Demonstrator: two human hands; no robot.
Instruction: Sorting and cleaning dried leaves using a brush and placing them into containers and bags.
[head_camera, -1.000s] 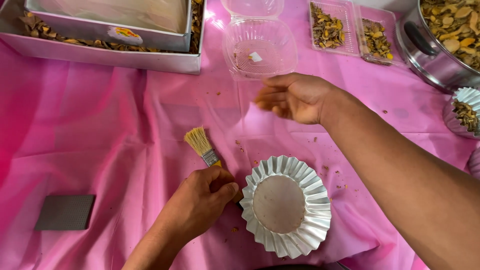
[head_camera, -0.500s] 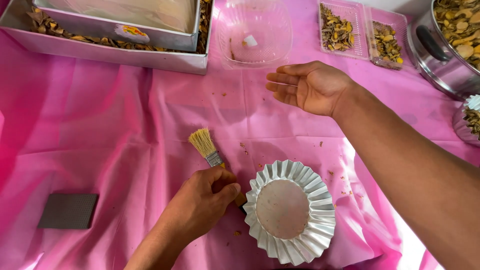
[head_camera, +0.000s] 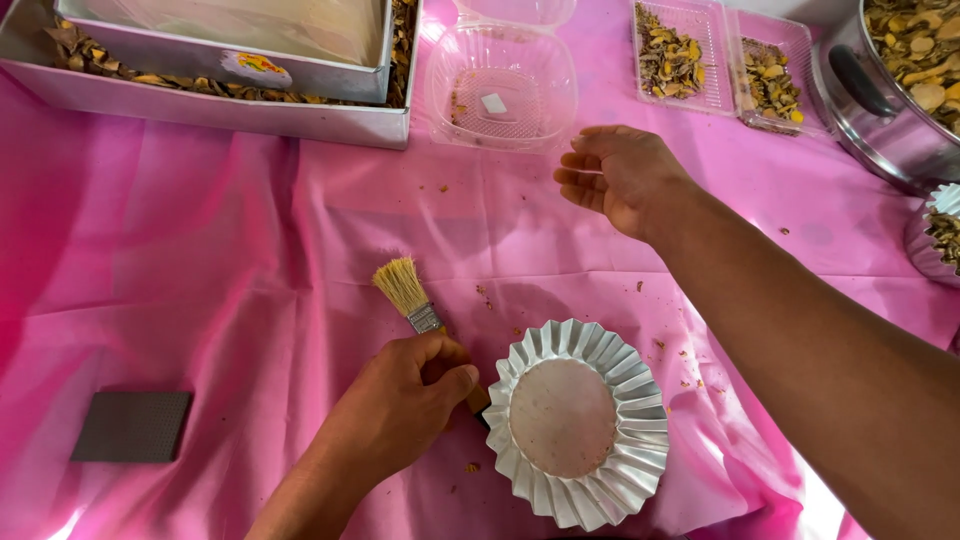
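- Head view, left hand: I am seeing the left hand (head_camera: 400, 405) closing around the handle of a small paintbrush (head_camera: 415, 300), fingers curled tight, with the pale bristles pointing up and away over the pink cloth (head_camera: 200, 270).
- Head view, brush position: the paintbrush is lying low on the cloth, its metal ferrule just above the knuckles, and its dark handle end is showing just beside the rim of the fluted foil dish (head_camera: 580, 425).
- Head view, foil dish: the silver dish is sitting upright on the cloth right of the left hand, its flat middle facing up with a faint dusting on it.
- Head view, right hand: the right hand (head_camera: 620, 175) is hovering above the cloth, fingers loosely curled and apart, gripping nothing, just below the clear plastic clamshell (head_camera: 500, 90).
- Head view, far edge: I am noting two clear trays of dried pieces (head_camera: 725, 60) to the right of the clamshell, and a steel pot (head_camera: 890, 90) holding more dried pieces at the right edge.
- Head view, left side: a shallow metal box (head_camera: 210, 100) with dried pieces along its edges is sitting at the upper left, and a dark grey square pad (head_camera: 132, 426) is lying well apart at the lower left.
- Head view, cloth: small crumbs are lying scattered between the brush and the dish.
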